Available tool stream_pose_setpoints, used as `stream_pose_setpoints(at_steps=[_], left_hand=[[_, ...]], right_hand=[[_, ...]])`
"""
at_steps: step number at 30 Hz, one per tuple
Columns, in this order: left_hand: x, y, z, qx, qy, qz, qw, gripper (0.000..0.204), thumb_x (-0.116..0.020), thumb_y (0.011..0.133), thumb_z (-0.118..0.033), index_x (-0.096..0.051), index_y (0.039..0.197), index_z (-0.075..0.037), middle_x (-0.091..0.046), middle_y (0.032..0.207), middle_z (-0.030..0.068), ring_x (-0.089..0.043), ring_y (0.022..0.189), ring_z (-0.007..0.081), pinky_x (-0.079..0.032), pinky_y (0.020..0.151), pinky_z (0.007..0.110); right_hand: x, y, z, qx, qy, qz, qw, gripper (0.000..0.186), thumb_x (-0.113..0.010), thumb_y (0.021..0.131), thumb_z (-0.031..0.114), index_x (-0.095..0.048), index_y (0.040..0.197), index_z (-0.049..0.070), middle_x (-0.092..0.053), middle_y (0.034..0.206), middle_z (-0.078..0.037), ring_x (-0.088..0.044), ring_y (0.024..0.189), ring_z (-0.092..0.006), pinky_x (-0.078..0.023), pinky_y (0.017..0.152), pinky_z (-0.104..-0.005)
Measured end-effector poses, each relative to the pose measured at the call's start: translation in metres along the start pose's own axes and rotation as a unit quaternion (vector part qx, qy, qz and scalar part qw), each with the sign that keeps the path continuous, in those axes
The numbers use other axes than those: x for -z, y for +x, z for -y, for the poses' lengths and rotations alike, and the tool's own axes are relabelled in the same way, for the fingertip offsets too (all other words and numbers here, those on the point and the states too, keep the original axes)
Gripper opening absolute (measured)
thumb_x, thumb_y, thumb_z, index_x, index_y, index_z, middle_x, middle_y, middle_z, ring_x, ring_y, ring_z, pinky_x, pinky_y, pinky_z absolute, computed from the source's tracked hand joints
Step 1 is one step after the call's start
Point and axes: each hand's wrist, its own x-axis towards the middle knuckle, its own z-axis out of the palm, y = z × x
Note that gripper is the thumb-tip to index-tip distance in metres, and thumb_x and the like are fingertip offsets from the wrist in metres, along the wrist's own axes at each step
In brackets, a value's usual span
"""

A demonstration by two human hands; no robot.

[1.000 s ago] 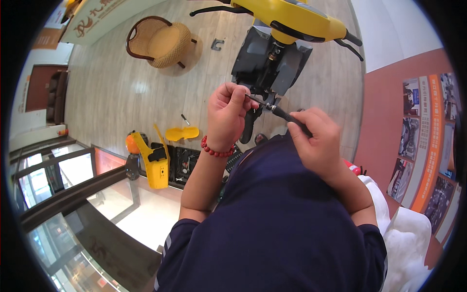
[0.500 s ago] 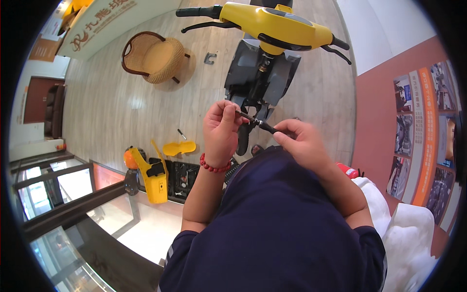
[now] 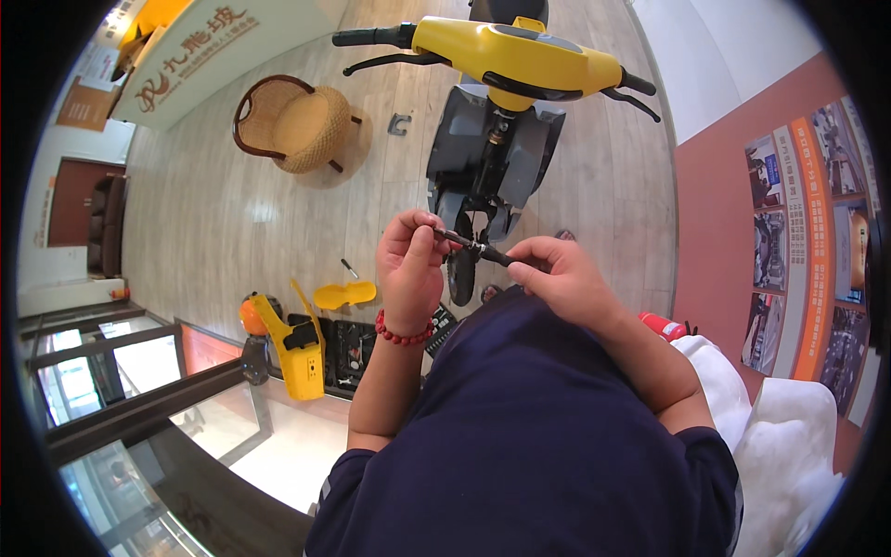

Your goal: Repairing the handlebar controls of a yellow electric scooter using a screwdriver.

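Observation:
Both my hands are raised in front of my body, above the front wheel [image 3: 460, 278] of a yellow scooter [image 3: 515, 60]. Between them they hold a slim black-handled tool [image 3: 477, 248] with a shiny metal middle; its exact kind is too small to make out. My left hand [image 3: 408, 274], with a red bead bracelet at the wrist, pinches its thin dark end. The black handle end sits between thumb and fingers of my right hand [image 3: 559, 281]. Behind the tool, the scooter's grey front panels [image 3: 534, 158] stand apart around the steering column [image 3: 497, 139].
On the wooden floor to the left are a wicker chair [image 3: 320, 130], a grey U-shaped part [image 3: 399, 124], a small yellow cover [image 3: 345, 295], a larger yellow panel [image 3: 306, 376] and a toolbox [image 3: 349, 357]. At right are a red fire extinguisher [image 3: 659, 325] and a white rocky form [image 3: 789, 427].
My hands and the tool have shifted slightly left and downward in view. The right hand, blurred before, now shows sharply, still gripping the handle.

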Motion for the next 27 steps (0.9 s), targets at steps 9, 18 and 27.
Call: stream_pose_setpoints(at_steps=[9, 18, 27], left_hand=[[0.011, -0.011, 0.007, -0.003, -0.008, -0.010, 1.000, 0.012, -0.046, 0.091, -0.008, -0.051, 0.099, -0.001, -0.055, 0.085, 0.0066, -0.053, 0.074, 0.0144, -0.048, 0.075, 0.032], [0.011, -0.018, 0.010, 0.001, -0.022, -0.025, 0.999, 0.013, -0.046, 0.092, -0.008, -0.051, 0.101, 0.000, -0.057, 0.086, 0.0058, -0.058, 0.075, 0.0128, -0.051, 0.074, 0.030], [0.013, -0.019, 0.015, 0.024, -0.025, -0.022, 0.999, 0.013, -0.046, 0.092, -0.008, -0.051, 0.101, 0.000, -0.056, 0.087, 0.0062, -0.058, 0.075, 0.0131, -0.052, 0.074, 0.030]], right_hand=[[-0.004, -0.004, -0.002, -0.008, 0.003, 0.005, 1.000, 0.021, -0.059, 0.081, 0.013, -0.061, 0.092, -0.004, -0.057, 0.072, 0.000, -0.048, 0.065, -0.0055, -0.040, 0.058, -0.0220], [-0.004, -0.004, -0.005, -0.005, -0.018, 0.008, 1.000, 0.022, -0.060, 0.079, 0.014, -0.061, 0.091, -0.004, -0.059, 0.073, -0.003, -0.051, 0.067, -0.0077, -0.042, 0.061, -0.0235], [-0.004, -0.009, -0.014, -0.009, 0.004, 0.008, 1.000, 0.020, -0.059, 0.082, 0.011, -0.058, 0.096, -0.003, -0.057, 0.073, 0.000, -0.051, 0.065, -0.0048, -0.042, 0.059, -0.0199]])
